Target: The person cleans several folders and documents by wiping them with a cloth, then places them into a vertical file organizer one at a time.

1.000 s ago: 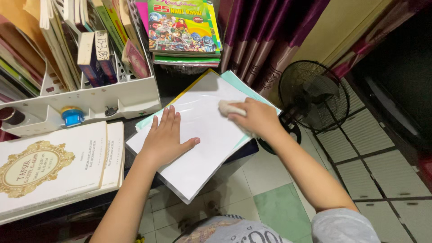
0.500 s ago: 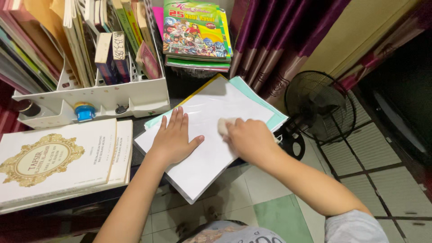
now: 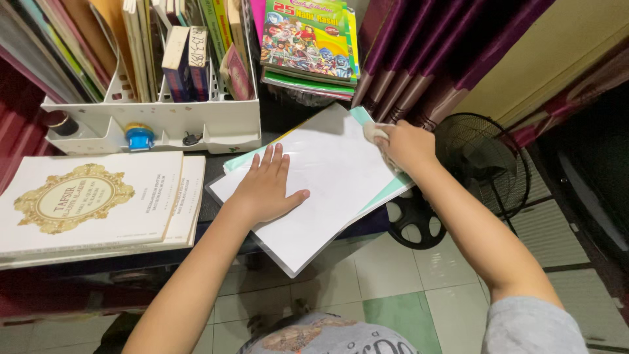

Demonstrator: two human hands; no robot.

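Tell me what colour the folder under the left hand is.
White folder, under the left hand; the head view shows it.

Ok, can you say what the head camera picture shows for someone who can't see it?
A person's left hand presses flat on a white plastic folder while the right hand rubs a small cloth on its far corner. A large white book lies left.
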